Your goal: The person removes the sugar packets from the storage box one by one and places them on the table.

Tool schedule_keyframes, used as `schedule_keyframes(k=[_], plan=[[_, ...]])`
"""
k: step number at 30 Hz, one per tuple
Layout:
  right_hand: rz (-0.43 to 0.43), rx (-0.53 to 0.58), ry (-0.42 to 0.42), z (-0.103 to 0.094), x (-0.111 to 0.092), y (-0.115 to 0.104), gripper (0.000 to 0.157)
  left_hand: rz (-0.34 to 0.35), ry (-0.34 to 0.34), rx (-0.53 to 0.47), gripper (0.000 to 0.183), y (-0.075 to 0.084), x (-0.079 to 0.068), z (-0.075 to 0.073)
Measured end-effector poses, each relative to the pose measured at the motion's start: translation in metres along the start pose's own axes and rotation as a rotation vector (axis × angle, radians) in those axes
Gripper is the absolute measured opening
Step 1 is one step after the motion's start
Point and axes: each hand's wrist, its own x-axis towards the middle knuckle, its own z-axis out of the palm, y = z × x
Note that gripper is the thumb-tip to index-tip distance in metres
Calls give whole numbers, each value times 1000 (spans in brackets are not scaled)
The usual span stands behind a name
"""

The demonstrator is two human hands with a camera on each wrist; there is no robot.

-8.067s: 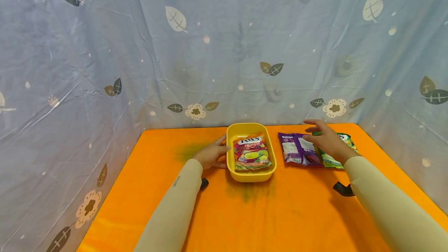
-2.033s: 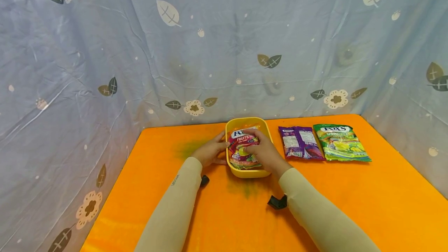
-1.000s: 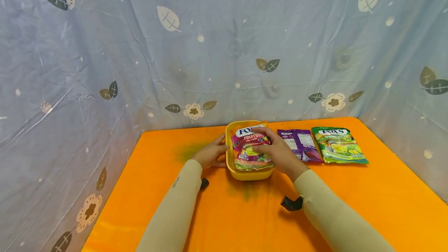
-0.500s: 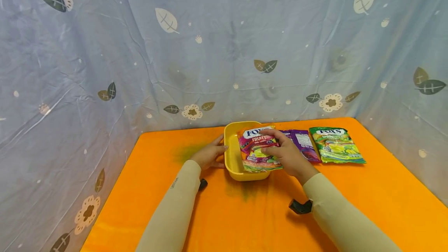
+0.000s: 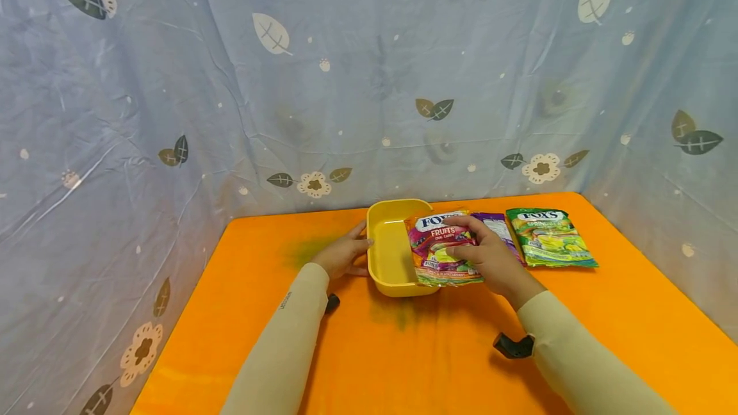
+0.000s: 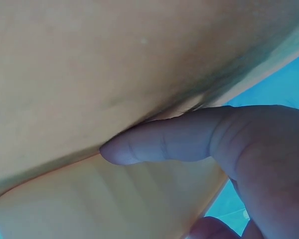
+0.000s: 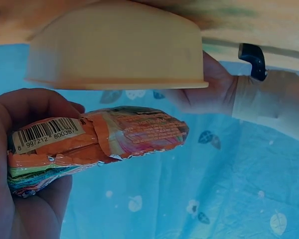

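My right hand (image 5: 498, 264) grips a red and orange bag of Fox's Fruits candy (image 5: 429, 252) by its right side. The bag is above the right rim of a yellow plastic container (image 5: 385, 258), overlapping it in the head view. In the right wrist view, thumb and fingers clasp one end of the candy bag (image 7: 94, 142), whose barcode shows. My left hand (image 5: 343, 256) holds the container's left side, thumb at the rim. The left wrist view shows that thumb (image 6: 174, 139) against the pale wall. The container's visible inside is bare.
A purple bag (image 5: 500, 228) lies right of the container, partly hidden by the right hand. Beside it lies a green Fox's Spring Tea bag (image 5: 550, 242). An orange cloth (image 5: 403, 364) covers the table. A blue patterned curtain (image 5: 346, 82) stands around the back and sides.
The right hand earlier hovered near the green bag, then reached into the container and took hold of the Fruits candy bag. It has lifted the bag rightward. The left hand stays at the container.
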Motion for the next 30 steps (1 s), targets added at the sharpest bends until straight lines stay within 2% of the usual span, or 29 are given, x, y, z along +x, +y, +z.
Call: schedule_keyframes(k=[8,20,30], plan=[[-38,-21,14,-18,-10,6,55,6,-10,0,66,2,0,0],[-56,-41,45,-42,-23,2,55,2,-21,-1,66,3,-2,-1],[19,-24,81,-59,-35,7,62,4,-23,-1,66,2,-1,-2]])
